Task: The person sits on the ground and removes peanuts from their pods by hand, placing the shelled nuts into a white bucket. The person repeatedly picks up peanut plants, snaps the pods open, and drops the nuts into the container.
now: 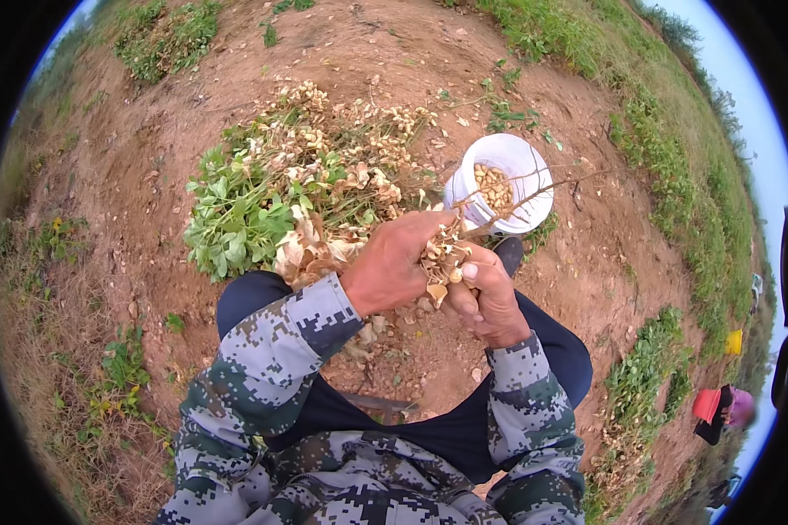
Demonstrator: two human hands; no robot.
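My left hand [397, 262] grips the dry stems of a peanut plant [443, 256], whose withered leaves hang on its left side. Close beside it, my right hand [492, 298] pinches a peanut pod [456, 275] between thumb and fingers at the same plant. The thin bare root [538, 191] sticks out to the upper right, across the opening of a white plastic bucket [458, 187]. Picked peanuts [494, 187] lie inside the bucket. Left of the bucket, a heap of pulled peanut plants [315, 170] with green leaves and pods lies on the soil.
Reddish bare soil [381, 39] surrounds the heap. More plants lie at the upper left [167, 39] and lower right [647, 374]. Grass and weeds edge the ground. A person [729, 410] is at the far right near a red container [706, 403]; a yellow bucket [733, 342] stands beyond.
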